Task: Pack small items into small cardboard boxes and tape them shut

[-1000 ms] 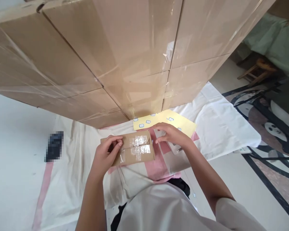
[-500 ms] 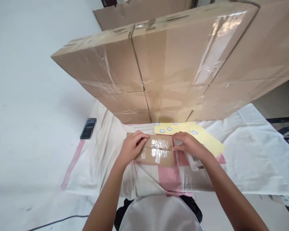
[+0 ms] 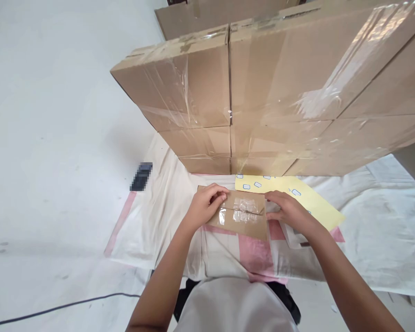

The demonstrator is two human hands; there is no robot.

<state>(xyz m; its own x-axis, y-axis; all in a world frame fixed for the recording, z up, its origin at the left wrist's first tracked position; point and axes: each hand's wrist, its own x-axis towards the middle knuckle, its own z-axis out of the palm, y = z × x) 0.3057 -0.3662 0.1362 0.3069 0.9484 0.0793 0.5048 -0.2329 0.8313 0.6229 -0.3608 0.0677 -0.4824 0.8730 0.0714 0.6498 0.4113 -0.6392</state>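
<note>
A flat brown cardboard box [image 3: 244, 226] with strips of clear tape across its middle seam lies on the cloth in front of me. My left hand [image 3: 207, 205] holds its left part, fingers curled over the top with the thumb close to them. At the right edge of the box, my right hand [image 3: 288, 210] grips with fingertips and thumb against the side. Beneath my right wrist, a pale, clear-looking item [image 3: 292, 240] is mostly hidden. Behind the box lies a yellow sheet [image 3: 314, 203] with small white, blue-outlined shapes on it.
Large taped cardboard boxes [image 3: 280, 78] form a wall just behind the work area. A white cloth with pink bands [image 3: 256, 258] covers the surface. On the left, a dark pixelated object [image 3: 141, 176] lies near the white wall [image 3: 55, 115]. A black cable [image 3: 62, 306] runs at lower left.
The view has shifted, so everything sits farther right in the picture. Both hands keep their places on the cardboard box, which appears slightly more tilted.
</note>
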